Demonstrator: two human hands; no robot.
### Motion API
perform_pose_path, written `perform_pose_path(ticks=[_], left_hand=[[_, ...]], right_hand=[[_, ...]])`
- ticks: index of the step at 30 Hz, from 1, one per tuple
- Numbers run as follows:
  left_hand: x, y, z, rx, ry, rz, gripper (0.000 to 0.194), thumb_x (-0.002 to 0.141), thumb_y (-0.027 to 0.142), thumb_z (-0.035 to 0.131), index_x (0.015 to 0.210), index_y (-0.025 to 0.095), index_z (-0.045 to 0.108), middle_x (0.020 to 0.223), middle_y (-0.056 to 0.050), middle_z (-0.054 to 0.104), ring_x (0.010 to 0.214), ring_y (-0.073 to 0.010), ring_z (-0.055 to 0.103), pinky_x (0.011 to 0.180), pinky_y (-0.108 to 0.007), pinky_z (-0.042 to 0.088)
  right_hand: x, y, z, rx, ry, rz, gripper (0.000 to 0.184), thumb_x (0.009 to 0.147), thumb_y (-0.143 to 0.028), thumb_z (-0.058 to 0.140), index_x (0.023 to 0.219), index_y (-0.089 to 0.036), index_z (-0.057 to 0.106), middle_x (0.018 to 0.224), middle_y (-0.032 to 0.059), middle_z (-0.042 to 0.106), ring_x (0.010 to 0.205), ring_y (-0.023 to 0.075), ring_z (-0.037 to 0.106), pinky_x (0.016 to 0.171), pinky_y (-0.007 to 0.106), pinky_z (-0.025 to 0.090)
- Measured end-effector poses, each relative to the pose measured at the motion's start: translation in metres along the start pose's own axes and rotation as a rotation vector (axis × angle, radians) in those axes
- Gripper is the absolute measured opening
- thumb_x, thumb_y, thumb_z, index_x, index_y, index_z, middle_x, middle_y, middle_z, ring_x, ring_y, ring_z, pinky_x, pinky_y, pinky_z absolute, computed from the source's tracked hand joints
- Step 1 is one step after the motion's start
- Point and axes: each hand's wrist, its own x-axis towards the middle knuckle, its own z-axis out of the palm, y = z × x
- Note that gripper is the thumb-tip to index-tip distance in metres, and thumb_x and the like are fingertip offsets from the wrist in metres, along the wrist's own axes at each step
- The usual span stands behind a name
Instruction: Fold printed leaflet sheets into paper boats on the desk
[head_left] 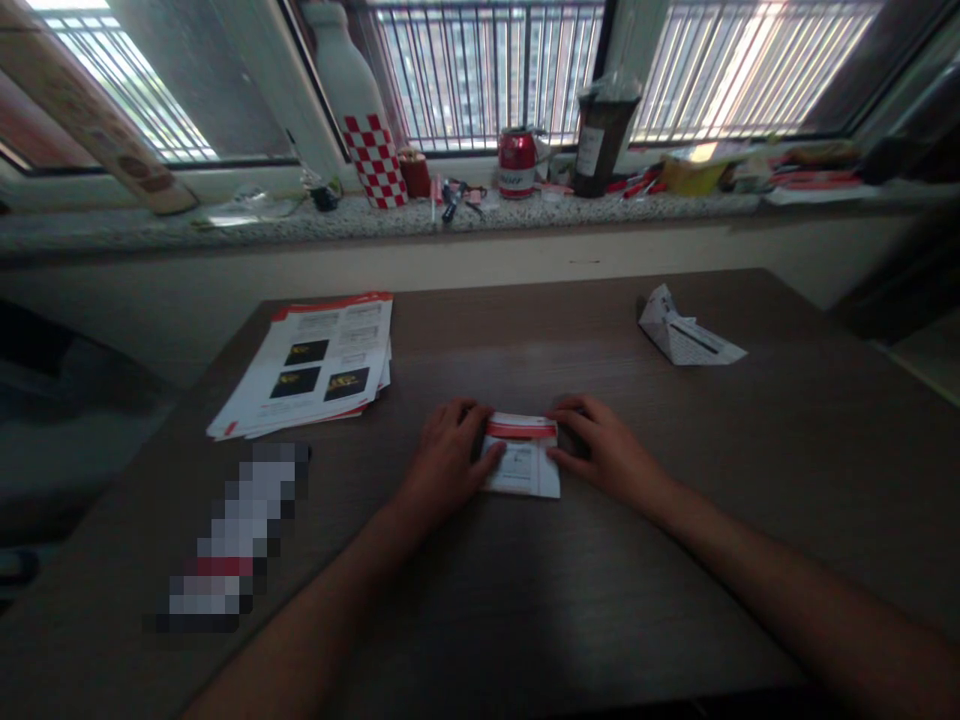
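A small folded sheet of paper, white with a red band and print, lies on the brown table in front of me. My left hand closes on its left side, thumb on the front face and fingers at the upper left corner. At the right edge, my right hand pinches the paper with thumb and index finger. The undersides of the fingers are hidden. Farther back on the right stands a folded paper figure of printed paper.
A stack of printed sheets lies at the table's back left. A pixelated phone-like object is nearer on the left. On the windowsill stand a white and red checkered bottle, a red can, a dark cup and small clutter.
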Motion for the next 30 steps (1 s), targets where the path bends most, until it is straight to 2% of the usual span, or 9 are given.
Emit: perform_pose_path(ticks=[7, 11, 15, 18, 21, 25, 30], left_hand=[[0.001, 0.005, -0.006, -0.092, 0.025, -0.019, 0.015, 0.099, 0.029, 0.062, 0.11, 0.019, 0.06, 0.105, -0.009, 0.064, 0.1, -0.029, 0.06, 0.09, -0.045, 0.049], [0.001, 0.011, -0.009, -0.294, 0.011, -0.093, 0.011, 0.101, 0.03, 0.058, 0.106, 0.021, 0.057, 0.094, -0.004, 0.066, 0.084, -0.0223, 0.063, 0.079, -0.036, 0.051], [0.001, 0.013, -0.01, -0.484, 0.042, -0.144, 0.007, 0.102, 0.029, 0.058, 0.104, 0.022, 0.058, 0.092, -0.001, 0.068, 0.082, -0.0186, 0.067, 0.075, -0.031, 0.052], [0.002, 0.012, -0.01, -0.59, 0.066, -0.17, 0.01, 0.1, 0.031, 0.062, 0.102, 0.022, 0.061, 0.092, -0.001, 0.069, 0.084, -0.0182, 0.068, 0.075, -0.03, 0.054], [0.002, 0.012, -0.012, -0.652, 0.084, -0.172, 0.011, 0.099, 0.033, 0.064, 0.102, 0.022, 0.062, 0.093, -0.001, 0.07, 0.084, -0.0183, 0.07, 0.075, -0.03, 0.056], [0.001, 0.015, -0.014, -0.665, 0.113, -0.145, 0.01, 0.099, 0.031, 0.066, 0.101, 0.022, 0.063, 0.094, -0.001, 0.07, 0.085, -0.0176, 0.069, 0.078, -0.03, 0.056], [0.0, 0.016, -0.014, -0.719, 0.131, -0.131, 0.01, 0.098, 0.03, 0.069, 0.102, 0.022, 0.064, 0.093, 0.0, 0.068, 0.085, -0.0168, 0.068, 0.077, -0.029, 0.055]], right_hand=[[-0.001, 0.001, 0.002, -0.018, -0.004, -0.035, 0.04, 0.096, -0.029, 0.071, 0.134, -0.018, 0.067, 0.13, 0.0176, 0.062, 0.123, 0.0324, 0.06, 0.106, 0.053, 0.052], [-0.001, 0.0, 0.0, -0.015, -0.017, -0.034, 0.04, 0.094, -0.027, 0.071, 0.133, -0.02, 0.068, 0.131, 0.0171, 0.063, 0.123, 0.0331, 0.061, 0.106, 0.054, 0.051], [0.001, 0.0, -0.003, 0.034, -0.025, -0.021, 0.043, 0.095, -0.031, 0.071, 0.137, -0.023, 0.065, 0.132, 0.0148, 0.064, 0.124, 0.0322, 0.06, 0.106, 0.052, 0.051], [0.003, -0.001, -0.007, 0.156, -0.003, 0.052, 0.045, 0.097, -0.04, 0.071, 0.139, -0.025, 0.063, 0.13, 0.0123, 0.067, 0.122, 0.0294, 0.063, 0.104, 0.048, 0.052], [0.005, -0.004, -0.011, 0.28, 0.025, 0.173, 0.04, 0.099, -0.045, 0.066, 0.134, -0.024, 0.066, 0.121, 0.0103, 0.072, 0.108, 0.0269, 0.068, 0.095, 0.044, 0.055], [0.006, -0.009, -0.017, 0.471, -0.017, 0.332, 0.039, 0.102, -0.05, 0.06, 0.127, -0.022, 0.07, 0.111, 0.0093, 0.077, 0.099, 0.0256, 0.072, 0.087, 0.042, 0.058], [0.006, -0.01, -0.02, 0.581, -0.03, 0.392, 0.038, 0.098, -0.047, 0.065, 0.126, -0.021, 0.071, 0.102, 0.0077, 0.078, 0.092, 0.0243, 0.074, 0.084, 0.041, 0.059]])
